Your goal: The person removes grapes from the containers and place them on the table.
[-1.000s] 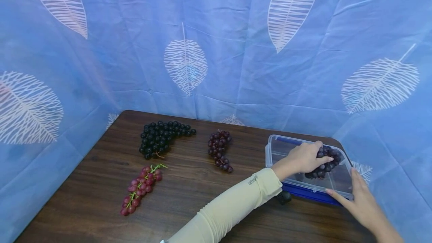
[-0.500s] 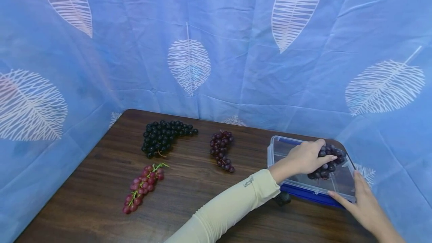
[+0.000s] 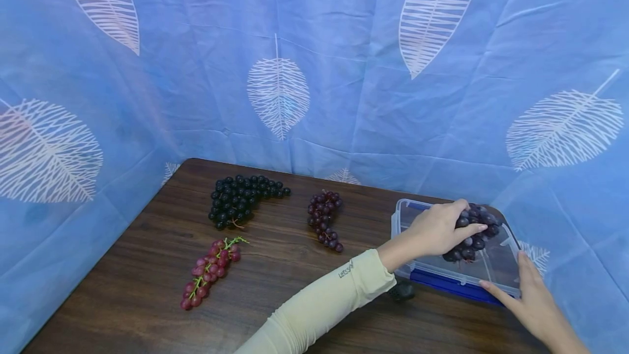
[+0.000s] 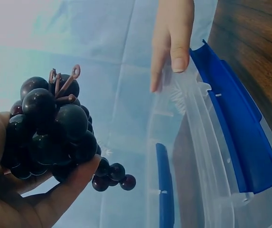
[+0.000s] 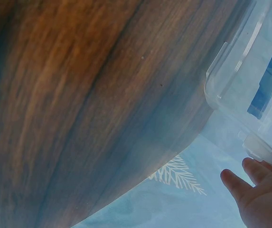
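My left hand grips a bunch of dark purple grapes over the right half of a clear plastic box with blue latches. In the left wrist view the bunch sits between thumb and fingers, its brown stem curling up and a short tail of grapes hanging beyond. My right hand rests at the box's near right corner, thumb along the front and fingers by the right side. Its fairly straight fingers touch the box's end in the right wrist view. Dividers show through the clear plastic.
Three other bunches lie on the dark wooden table: black grapes at the back left, red grapes in front of them, and small purple grapes toward the middle. A blue leaf-print cloth hangs behind. The box is near the table's right edge.
My left hand has raised the dark purple grapes a little and drawn them slightly leftward over the box. The right hand keeps its place at the corner. The head view has turned slightly left.
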The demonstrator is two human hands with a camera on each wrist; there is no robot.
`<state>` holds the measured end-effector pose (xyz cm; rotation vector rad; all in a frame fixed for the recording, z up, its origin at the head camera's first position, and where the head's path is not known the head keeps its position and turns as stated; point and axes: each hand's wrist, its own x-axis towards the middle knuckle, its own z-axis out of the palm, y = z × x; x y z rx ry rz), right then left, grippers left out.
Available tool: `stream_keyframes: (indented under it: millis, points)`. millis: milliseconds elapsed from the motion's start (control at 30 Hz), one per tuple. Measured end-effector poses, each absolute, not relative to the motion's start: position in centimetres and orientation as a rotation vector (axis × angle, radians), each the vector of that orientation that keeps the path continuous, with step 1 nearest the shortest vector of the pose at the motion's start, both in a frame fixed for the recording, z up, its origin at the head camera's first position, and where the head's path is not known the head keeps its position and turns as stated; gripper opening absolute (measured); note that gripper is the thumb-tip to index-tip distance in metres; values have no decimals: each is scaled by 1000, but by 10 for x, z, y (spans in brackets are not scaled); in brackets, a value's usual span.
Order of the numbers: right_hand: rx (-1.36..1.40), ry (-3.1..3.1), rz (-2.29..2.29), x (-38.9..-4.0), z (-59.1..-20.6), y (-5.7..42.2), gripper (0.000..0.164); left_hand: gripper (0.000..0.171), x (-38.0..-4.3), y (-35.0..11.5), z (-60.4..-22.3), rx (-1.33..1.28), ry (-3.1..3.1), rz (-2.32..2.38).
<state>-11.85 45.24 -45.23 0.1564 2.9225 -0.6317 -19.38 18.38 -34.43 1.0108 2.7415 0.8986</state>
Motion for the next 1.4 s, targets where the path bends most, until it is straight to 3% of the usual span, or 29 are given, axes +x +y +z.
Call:
stream_keyframes:
  millis: [767, 1400]
  points:
    - [157, 2936, -600, -119, -454, 451, 121, 52, -172, 115, -342, 1024, 2706, 1134]
    - [136, 2927, -604, -117, -454, 451, 119, 48, -147, 62, -367, 1004, 2705, 1252]
